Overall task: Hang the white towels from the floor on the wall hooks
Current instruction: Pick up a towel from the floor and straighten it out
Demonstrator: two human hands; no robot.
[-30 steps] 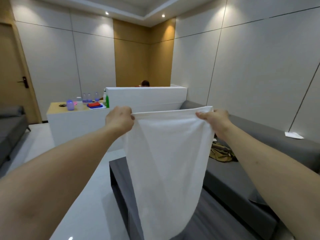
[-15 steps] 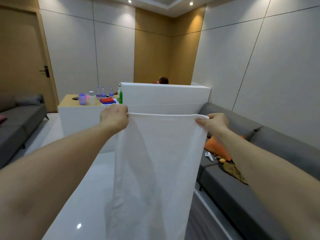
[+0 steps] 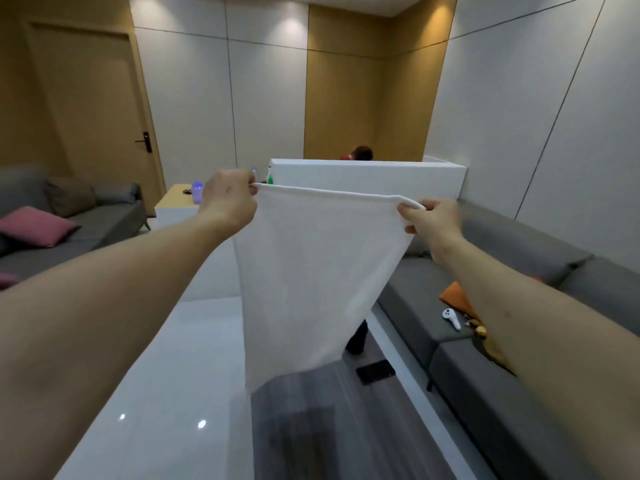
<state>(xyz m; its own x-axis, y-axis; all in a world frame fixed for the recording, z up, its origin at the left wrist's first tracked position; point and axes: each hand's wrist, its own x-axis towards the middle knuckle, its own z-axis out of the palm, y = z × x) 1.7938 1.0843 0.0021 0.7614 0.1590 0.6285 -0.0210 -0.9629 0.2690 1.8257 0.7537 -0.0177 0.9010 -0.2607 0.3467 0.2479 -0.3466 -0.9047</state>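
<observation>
The white towel (image 3: 311, 271) hides most of the white counter (image 3: 367, 174) behind it and the fingertips pinching its top corners. Behind that counter only the top of a person's head (image 3: 362, 154) shows. The left hand (image 3: 228, 202) covers part of the bottles beside the counter. The whole frame is softly blurred.

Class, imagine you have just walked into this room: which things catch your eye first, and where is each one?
First, the plain white cloth towel, stretched out in mid-air at the centre, with the left hand pinching one top corner and the right hand the other. Next, the long grey fabric sofa along the right wall, carrying a flat orange cushion and a small white controller. On the far left, a pink cushion lies on another grey sofa.
</observation>
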